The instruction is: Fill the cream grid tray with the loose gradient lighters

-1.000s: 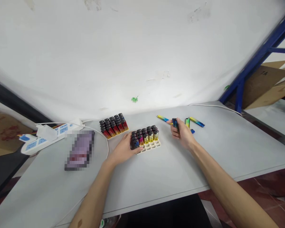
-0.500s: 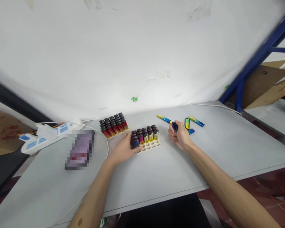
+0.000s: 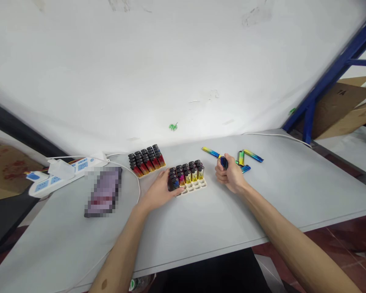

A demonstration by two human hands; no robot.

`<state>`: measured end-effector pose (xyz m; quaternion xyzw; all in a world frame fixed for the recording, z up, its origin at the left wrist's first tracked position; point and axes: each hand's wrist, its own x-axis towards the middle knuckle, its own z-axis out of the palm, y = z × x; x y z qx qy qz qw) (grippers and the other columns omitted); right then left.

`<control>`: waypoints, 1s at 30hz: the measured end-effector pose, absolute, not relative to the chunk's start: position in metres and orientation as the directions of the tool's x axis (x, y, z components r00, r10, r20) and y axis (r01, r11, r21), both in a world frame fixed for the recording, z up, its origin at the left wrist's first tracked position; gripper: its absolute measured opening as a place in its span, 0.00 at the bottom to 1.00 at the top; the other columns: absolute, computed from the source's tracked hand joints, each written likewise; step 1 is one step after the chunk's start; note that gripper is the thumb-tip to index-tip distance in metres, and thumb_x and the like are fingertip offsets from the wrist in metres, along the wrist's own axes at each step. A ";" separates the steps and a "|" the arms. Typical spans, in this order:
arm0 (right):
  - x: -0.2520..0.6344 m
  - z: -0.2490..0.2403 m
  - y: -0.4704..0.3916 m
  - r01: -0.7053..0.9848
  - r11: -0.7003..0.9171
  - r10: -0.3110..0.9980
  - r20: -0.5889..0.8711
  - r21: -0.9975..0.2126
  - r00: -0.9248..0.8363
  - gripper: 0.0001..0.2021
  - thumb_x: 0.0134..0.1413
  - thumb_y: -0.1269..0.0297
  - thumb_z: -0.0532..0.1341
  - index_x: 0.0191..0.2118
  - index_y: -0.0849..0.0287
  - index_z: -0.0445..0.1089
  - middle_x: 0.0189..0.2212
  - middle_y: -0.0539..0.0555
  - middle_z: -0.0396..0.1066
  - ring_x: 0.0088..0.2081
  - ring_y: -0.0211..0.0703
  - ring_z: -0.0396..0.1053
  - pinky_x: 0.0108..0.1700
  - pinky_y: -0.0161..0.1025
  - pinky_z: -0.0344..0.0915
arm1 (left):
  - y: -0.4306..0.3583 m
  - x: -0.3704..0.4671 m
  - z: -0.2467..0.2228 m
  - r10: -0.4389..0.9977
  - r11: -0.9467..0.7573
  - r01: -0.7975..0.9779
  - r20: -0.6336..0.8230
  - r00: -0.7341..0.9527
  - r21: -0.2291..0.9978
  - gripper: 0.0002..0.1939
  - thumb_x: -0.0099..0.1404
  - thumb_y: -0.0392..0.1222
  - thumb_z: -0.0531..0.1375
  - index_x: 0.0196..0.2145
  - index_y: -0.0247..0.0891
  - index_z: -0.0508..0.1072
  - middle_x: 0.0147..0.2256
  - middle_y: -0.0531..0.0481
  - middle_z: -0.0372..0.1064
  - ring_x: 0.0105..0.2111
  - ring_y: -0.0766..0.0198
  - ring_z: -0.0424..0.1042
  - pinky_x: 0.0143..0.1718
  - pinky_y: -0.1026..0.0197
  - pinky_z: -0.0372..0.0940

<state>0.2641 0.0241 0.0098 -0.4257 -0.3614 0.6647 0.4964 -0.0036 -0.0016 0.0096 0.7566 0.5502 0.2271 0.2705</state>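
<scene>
My left hand (image 3: 160,189) is wrapped around the left end of a cream tray (image 3: 198,186), its thumb at the front corner by a blue lighter. Black-topped lighters (image 3: 187,174), with yellow, pink and blue bodies, stand upright in the tray's back rows; its front row shows bare slots. To the right, my right hand (image 3: 230,173) is closed around a dark blue lighter (image 3: 223,162), thumb near its top. Beyond that hand lie several shiny yellow, green and blue strips (image 3: 253,156), which look like lighter wraps or bodies.
A second tray packed with red lighters (image 3: 146,160) stands behind my left hand. Further left are a blurred purple object (image 3: 105,191), a white power strip (image 3: 67,175) and a loose white cable (image 3: 138,187). A white wall (image 3: 183,81) closes the table's back; a blue frame (image 3: 308,120) rises at right.
Both hands hold almost the same places, with the left still on the tray and the right still on the lighter. The view shifts very slightly.
</scene>
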 end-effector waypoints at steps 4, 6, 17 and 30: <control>0.262 0.013 0.022 -0.330 -0.223 0.974 -0.193 -0.917 -0.120 0.21 0.62 0.50 0.46 0.21 0.55 0.51 0.16 0.42 0.37 0.17 0.33 0.31 0.18 0.33 0.34 | -0.002 -0.004 0.010 0.956 -0.243 0.717 0.035 0.291 0.653 0.30 0.60 0.54 0.64 0.56 0.41 0.62 0.53 0.43 0.66 0.56 0.49 0.63 0.56 0.51 0.60; 0.262 0.012 0.022 -0.315 -0.224 0.974 -0.199 -0.922 -0.110 0.21 0.62 0.50 0.46 0.21 0.54 0.51 0.16 0.42 0.37 0.17 0.33 0.31 0.18 0.33 0.34 | -0.002 -0.004 0.010 0.956 -0.242 0.719 0.033 0.292 0.651 0.30 0.60 0.54 0.64 0.56 0.41 0.62 0.53 0.43 0.66 0.56 0.49 0.64 0.56 0.50 0.60; 0.271 0.009 0.008 0.245 0.124 0.991 0.109 -0.962 -0.073 0.21 0.61 0.42 0.53 0.33 0.56 0.68 0.25 0.49 0.64 0.27 0.39 0.62 0.31 0.37 0.60 | 0.001 -0.003 0.007 0.950 -0.275 0.705 0.074 0.302 0.654 0.30 0.59 0.54 0.64 0.56 0.41 0.64 0.53 0.43 0.67 0.56 0.48 0.64 0.55 0.50 0.61; 0.226 0.048 -0.025 0.558 0.491 0.865 0.299 -0.669 -0.402 0.08 0.60 0.64 0.62 0.45 0.52 0.73 0.38 0.53 0.72 0.36 0.43 0.72 0.39 0.41 0.69 | 0.003 -0.002 0.002 0.943 -0.284 0.659 0.077 0.324 0.697 0.47 0.56 0.55 0.67 0.65 0.41 0.50 0.64 0.39 0.55 0.65 0.46 0.55 0.63 0.46 0.55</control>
